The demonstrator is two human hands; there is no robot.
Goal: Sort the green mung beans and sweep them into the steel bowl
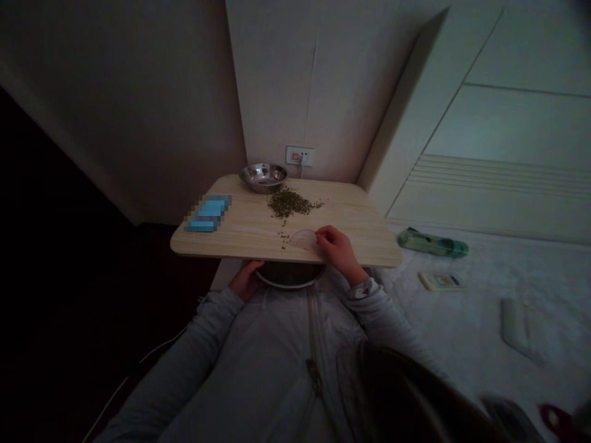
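Observation:
A pile of small green beans point(289, 202) lies on the wooden board table point(240, 237). A few loose ones lie nearer the front edge. My right hand point(336, 247) pinches a thin, clear, rounded plastic piece point(303, 239) flat against the tabletop, with the stray beans just left of it. Below the front edge, my left hand point(247, 280) grips the side of a bowl point(290, 285) on my lap. The tabletop hides part of that bowl, and its inside is too dark to make out.
A shiny metal bowl point(263, 177) stands at the table's back edge, and a phone with a lit, blurred screen point(209, 213) lies at left. Behind is a wall socket point(300, 155) with a cord. On the bed at right lie a green bottle point(433, 243) and a small pale box point(442, 282).

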